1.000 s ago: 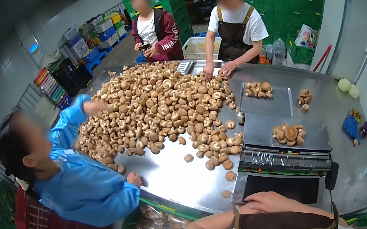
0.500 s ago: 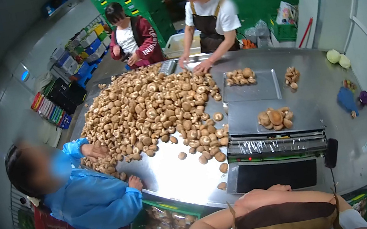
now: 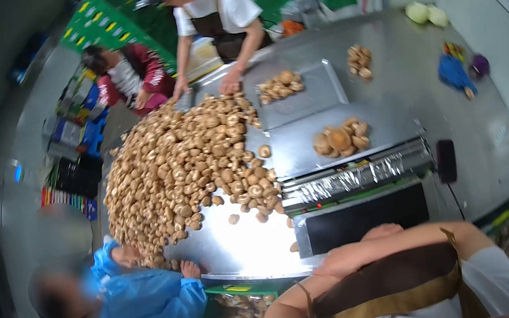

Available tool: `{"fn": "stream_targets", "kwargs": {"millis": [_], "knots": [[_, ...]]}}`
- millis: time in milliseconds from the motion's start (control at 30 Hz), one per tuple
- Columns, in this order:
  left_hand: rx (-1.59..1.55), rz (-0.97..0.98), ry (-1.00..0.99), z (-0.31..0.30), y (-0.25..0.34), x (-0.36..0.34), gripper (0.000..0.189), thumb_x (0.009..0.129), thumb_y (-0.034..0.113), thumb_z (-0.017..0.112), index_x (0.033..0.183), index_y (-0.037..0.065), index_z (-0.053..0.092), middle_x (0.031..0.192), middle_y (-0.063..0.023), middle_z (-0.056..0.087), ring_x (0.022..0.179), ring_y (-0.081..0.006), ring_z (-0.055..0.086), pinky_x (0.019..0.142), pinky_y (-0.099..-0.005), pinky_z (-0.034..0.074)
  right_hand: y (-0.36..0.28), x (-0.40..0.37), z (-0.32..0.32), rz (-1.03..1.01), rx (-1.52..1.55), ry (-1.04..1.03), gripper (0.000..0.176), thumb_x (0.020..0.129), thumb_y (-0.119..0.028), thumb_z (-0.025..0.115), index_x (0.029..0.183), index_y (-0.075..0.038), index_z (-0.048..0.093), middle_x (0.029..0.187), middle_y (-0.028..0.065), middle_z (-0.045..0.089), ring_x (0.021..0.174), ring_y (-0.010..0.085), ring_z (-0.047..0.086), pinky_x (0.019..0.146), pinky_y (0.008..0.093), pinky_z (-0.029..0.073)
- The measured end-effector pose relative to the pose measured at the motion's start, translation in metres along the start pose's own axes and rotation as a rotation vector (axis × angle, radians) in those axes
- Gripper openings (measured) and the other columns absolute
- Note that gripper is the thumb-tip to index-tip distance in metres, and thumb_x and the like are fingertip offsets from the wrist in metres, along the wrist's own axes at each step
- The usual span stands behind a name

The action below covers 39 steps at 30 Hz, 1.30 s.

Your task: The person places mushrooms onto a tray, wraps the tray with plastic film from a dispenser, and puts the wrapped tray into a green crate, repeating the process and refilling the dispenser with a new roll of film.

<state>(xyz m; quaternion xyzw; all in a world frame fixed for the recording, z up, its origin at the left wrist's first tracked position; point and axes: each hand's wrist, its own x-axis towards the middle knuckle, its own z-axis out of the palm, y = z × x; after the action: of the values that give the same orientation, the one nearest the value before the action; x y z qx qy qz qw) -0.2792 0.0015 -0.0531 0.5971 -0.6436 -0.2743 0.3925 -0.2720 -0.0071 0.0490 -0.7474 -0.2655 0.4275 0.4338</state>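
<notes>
While shiitake mushrooms [image 3: 187, 164] are heaped on the tabletop [image 3: 243, 249] beside the wrapping machine [image 3: 360, 218], left hand [image 3: 383, 230] and right hand [image 3: 340, 261] are held at its near edge, neither grip can be told.

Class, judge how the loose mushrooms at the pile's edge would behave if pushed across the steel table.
The loose mushrooms have rounded caps, so they would probably roll or wobble. The steel table looks shiny, so they likely slide easily. Being small, probably light.
</notes>
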Motion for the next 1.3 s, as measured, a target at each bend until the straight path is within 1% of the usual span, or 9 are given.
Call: {"fn": "stream_targets", "kwargs": {"millis": [233, 333, 400, 467, 600, 733, 833, 1167, 1300], "knots": [[0.488, 0.183, 0.069, -0.053, 0.037, 0.017, 0.012, 0.076, 0.018, 0.061, 0.08, 0.008, 0.055, 0.074, -0.007, 0.054, 0.07, -0.025, 0.055, 0.065, -0.0371, 0.043, 0.012, 0.006, 0.009, -0.336, -0.026, 0.262, 0.042, 0.097, -0.038, 0.047, 0.109, 0.0, 0.061, 0.098, 0.024, 0.065, 0.093, 0.0388, 0.063, 0.085, 0.0487, 0.048], [0.416, 0.048, 0.002, -0.087, 0.038, 0.007, 0.013, 0.076, 0.018, 0.062, 0.082, 0.007, 0.058, 0.08, -0.0098, 0.059, 0.078, -0.0256, 0.058, 0.07, -0.0368, 0.046, 0.014, -0.008, 0.001, -0.596, -0.268, 0.51, 0.033, 0.087, -0.025, 0.064, 0.113, -0.005, 0.059, 0.102, 0.0181, 0.063, 0.101, 0.0339, 0.061, 0.09, 0.0472, 0.046], [0.54, -0.491, -0.268, -0.112, 0.036, -0.003, 0.009, 0.078, 0.013, 0.061, 0.083, 0.005, 0.061, 0.084, -0.0148, 0.064, 0.081, -0.0326, 0.064, 0.072, -0.0436, 0.051, 0.011, -0.039, -0.025, -0.654, -0.284, 0.626, 0.04, 0.08, -0.02, 0.073, 0.116, -0.006, 0.06, 0.111, 0.0138, 0.062, 0.11, 0.0313, 0.058, 0.097, 0.0455, 0.044], [0.275, -0.276, 0.655, -0.133, 0.006, -0.056, 0.012, 0.082, 0.011, 0.063, 0.09, 0.004, 0.066, 0.084, -0.014, 0.067, 0.077, -0.0327, 0.066, 0.068, -0.0378, 0.053, 0.012, -0.093, -0.065, -0.533, -0.155, 0.782, 0.042, 0.079, -0.019, 0.075, 0.116, -0.005, 0.062, 0.115, 0.0108, 0.063, 0.112, 0.0305, 0.058, 0.1, 0.0425, 0.043], [0.669, -0.797, 0.872, -0.18, -0.018, -0.103, 0.011, 0.085, 0.006, 0.07, 0.094, 0.001, 0.067, 0.083, -0.0114, 0.065, 0.082, -0.0309, 0.061, 0.073, -0.0398, 0.048, 0.094, -0.167, -0.086, 0.316, -0.025, 1.553, 0.025, 0.078, -0.017, 0.076, 0.096, -0.003, 0.066, 0.092, 0.0112, 0.062, 0.09, 0.0282, 0.06, 0.083, 0.0396, 0.049], [0.633, -0.787, 1.051, -0.186, -0.058, -0.094, 0.02, 0.09, 0.013, 0.068, 0.103, 0.0, 0.065, 0.096, -0.0146, 0.064, 0.087, -0.0309, 0.06, 0.077, -0.0391, 0.048, 0.141, -0.181, -0.106, 0.441, -0.122, 1.523, 0.033, 0.085, -0.025, 0.072, 0.105, 0.0, 0.065, 0.105, 0.0131, 0.063, 0.101, 0.0307, 0.06, 0.09, 0.04, 0.048], [-0.127, -0.74, 1.156, -0.2, -0.068, -0.039, 0.049, 0.101, 0.026, 0.055, 0.14, -0.002, 0.046, 0.132, -0.0167, 0.058, 0.115, -0.0247, 0.058, 0.099, -0.0345, 0.045, 0.149, -0.144, -0.142, 0.278, -0.15, 1.536, 0.05, 0.09, -0.032, 0.068, 0.125, 0.002, 0.056, 0.125, 0.0185, 0.059, 0.117, 0.0356, 0.056, 0.1, 0.0416, 0.044], [-0.468, -0.684, 0.914, -0.203, -0.111, 0.003, 0.061, 0.103, 0.033, 0.053, 0.152, 0.003, 0.031, 0.134, -0.0171, 0.054, 0.123, -0.021, 0.052, 0.101, -0.0303, 0.042, 0.164, -0.098, -0.167, 0.292, 0.234, 1.427, 0.064, 0.093, -0.032, 0.065, 0.142, -0.001, 0.039, 0.139, 0.0241, 0.05, 0.126, 0.038, 0.052, 0.104, 0.0417, 0.043], [-0.151, -0.832, 0.905, -0.221, -0.072, -0.028, 0.041, 0.096, 0.025, 0.064, 0.129, 0.001, 0.057, 0.111, -0.0123, 0.067, 0.099, -0.0181, 0.063, 0.085, -0.032, 0.049, 0.164, -0.141, -0.151, 0.22, 0.029, 1.436, 0.054, 0.091, -0.019, 0.067, 0.138, -0.004, 0.046, 0.129, 0.0165, 0.059, 0.116, 0.0296, 0.058, 0.098, 0.0382, 0.047]]}}
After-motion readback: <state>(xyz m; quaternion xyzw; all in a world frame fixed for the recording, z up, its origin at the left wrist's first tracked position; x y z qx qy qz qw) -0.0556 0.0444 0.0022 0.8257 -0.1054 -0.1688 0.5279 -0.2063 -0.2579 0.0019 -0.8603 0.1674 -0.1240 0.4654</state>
